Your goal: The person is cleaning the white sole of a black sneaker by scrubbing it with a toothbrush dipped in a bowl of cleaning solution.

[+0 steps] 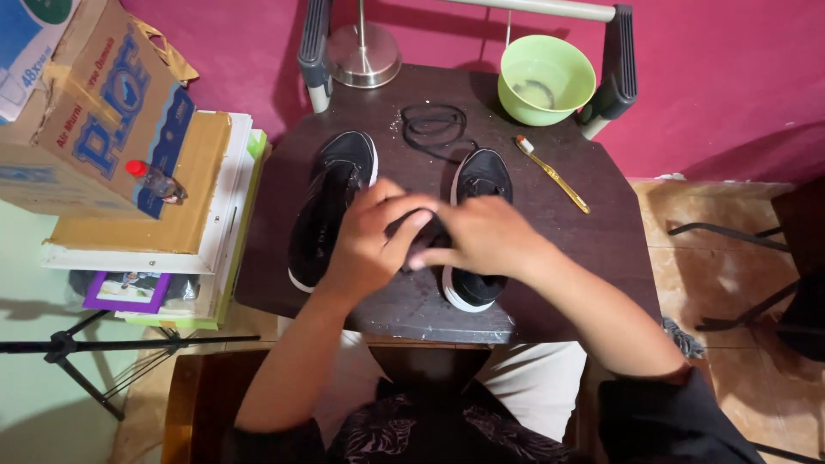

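Note:
Two black shoes with white soles lie on a dark table [601, 249], toes pointing away from me. The left shoe [331, 202] lies beside my left hand [369, 241]. Most of the right shoe [479, 180] is covered by my right hand [485, 236]. Both hands meet between the shoes, their fingers closed on a small dark thing, possibly a lace; what it is stays hidden. A loose black shoelace [434, 125] is coiled on the table beyond the shoes.
A green bowl [546, 77] stands at the back right, with a yellow toothbrush [554, 176] lying near it. A metal lamp base [361, 56] sits at the back. A cardboard box [94, 103] and stacked boards rest on the left.

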